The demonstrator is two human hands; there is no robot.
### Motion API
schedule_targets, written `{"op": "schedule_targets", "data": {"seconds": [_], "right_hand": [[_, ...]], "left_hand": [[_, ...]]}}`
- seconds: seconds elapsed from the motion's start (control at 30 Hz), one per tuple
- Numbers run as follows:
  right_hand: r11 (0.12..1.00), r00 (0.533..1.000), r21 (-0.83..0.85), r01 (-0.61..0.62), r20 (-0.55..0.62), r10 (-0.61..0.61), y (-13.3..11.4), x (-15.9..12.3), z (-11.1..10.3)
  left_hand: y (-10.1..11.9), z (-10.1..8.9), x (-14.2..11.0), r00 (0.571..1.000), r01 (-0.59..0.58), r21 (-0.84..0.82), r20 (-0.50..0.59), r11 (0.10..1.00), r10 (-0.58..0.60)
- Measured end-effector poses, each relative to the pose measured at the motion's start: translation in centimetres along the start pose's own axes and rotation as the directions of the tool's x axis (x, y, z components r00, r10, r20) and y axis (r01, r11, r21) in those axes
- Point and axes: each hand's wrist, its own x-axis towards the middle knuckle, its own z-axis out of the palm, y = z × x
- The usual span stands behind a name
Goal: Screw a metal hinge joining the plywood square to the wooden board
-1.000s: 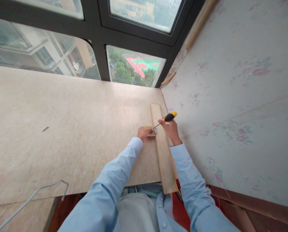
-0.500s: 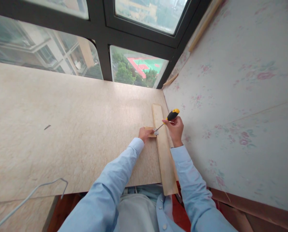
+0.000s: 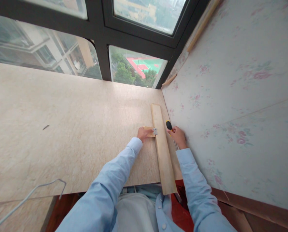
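1. Wood, pale and flat, takes the middle of the head view: a long board (image 3: 165,158) lies on the table (image 3: 93,129), its near end jutting past the edge, and a short block (image 3: 152,135) sits against its left side.
2. At the seam between block and board is a metal hinge (image 3: 155,131), appearing to bridge the two.
3. The left hand (image 3: 143,133) has its grip closed on the block, reaching right up to the hinge, seemingly to steady it.
4. The right hand (image 3: 179,137), between board and wall (image 3: 226,96), has its grip pinched round a driver (image 3: 168,125). The black-and-yellow handle points toward the window (image 3: 137,66); the shaft, partly hidden, seems to run back under the hand. The driver is clear of the hinge.
5. Done, as far as it shows: block and board are together, with the hinge placed. Whether any screws are in it is too small to tell.
6. Remaining, by judgement: any screws not yet driven or tightened. The work looks part-way, with block and driver both in hand.
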Motion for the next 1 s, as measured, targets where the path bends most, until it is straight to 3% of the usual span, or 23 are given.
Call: {"op": "schedule_targets", "data": {"seconds": [0.17, 0.37, 0.6, 0.8, 1.0], "right_hand": [[0.994, 0.998, -0.099, -0.038, 0.040, 0.042, 0.8, -1.2, 2.0], [0.987, 0.998, -0.151, -0.048, 0.037, 0.054, 0.4, -1.8, 2.4], [0.983, 0.996, -0.183, -0.020, 0.077, 0.034, 0.3, -2.3, 2.2], [0.979, 0.994, -0.206, 0.003, 0.109, 0.019, 0.1, -2.7, 1.4], [0.972, 0.996, -0.217, 0.086, 0.003, -0.088, -2.3, -3.0, -0.2]], "left_hand": [[0.1, 0.0, -0.3, 1.000, 0.017, -0.044, 0.007, 0.999, -0.017], [0.1, -0.2, -0.7, 0.999, 0.034, -0.063, 0.017, 0.997, -0.033], [-0.4, -0.4, -0.8, 0.997, 0.018, -0.101, 0.073, 0.995, -0.011], [-0.7, -0.1, -0.7, 0.999, 0.021, -0.096, 0.036, 0.995, -0.018], [-0.9, -0.1, -0.4, 0.999, 0.036, -0.111, 0.015, 0.993, -0.034]]}}
